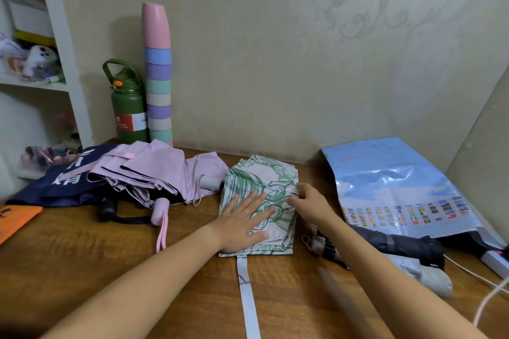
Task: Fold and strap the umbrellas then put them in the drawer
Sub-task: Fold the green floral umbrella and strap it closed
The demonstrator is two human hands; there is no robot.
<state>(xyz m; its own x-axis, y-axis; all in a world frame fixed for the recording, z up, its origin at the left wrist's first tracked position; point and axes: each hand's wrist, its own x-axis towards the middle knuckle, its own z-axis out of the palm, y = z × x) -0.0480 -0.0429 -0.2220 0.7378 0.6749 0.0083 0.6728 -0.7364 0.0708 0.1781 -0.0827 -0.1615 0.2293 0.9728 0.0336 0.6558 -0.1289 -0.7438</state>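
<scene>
— Item one, centre of the wooden desk (82, 250)?

— White umbrella with green leaf print (261, 173), collapsed, canopy gathered in flat pleats. Its grey handle (210, 182) points left; its strap (248, 297) trails loose off the near edge toward the person.

— Hands on it?

— Left hand (242, 220): flat, fingers spread and straight, palm pressing the near left half of the canopy. Nothing clasped. Right hand (308, 198): at the right edge of the same canopy, fingers curled over a fold of cloth; whether they truly pinch it, I cannot tell from where I stand. The bundle lies under the left palm and just left of the right knuckles.

— Item two?

— Lilac umbrella (154, 170), loosely folded, unstrapped, left of the printed one and touching its handle end. Pink handle (159, 210) with wrist loop faces the near side.

— Item three?

— Navy umbrella (55, 184), white lettering, partly beneath the lilac one.

— Right side?

— Dark umbrella (396, 245), rolled, beside the right forearm. Behind it, a map sheet with flag rows (399, 190) leaning against the wall.

— Background stock?

— Green flask (128, 107) and stack of pastel cups (158, 77), touching, against the wall. Orange object (13, 220) at the left edge.
</scene>
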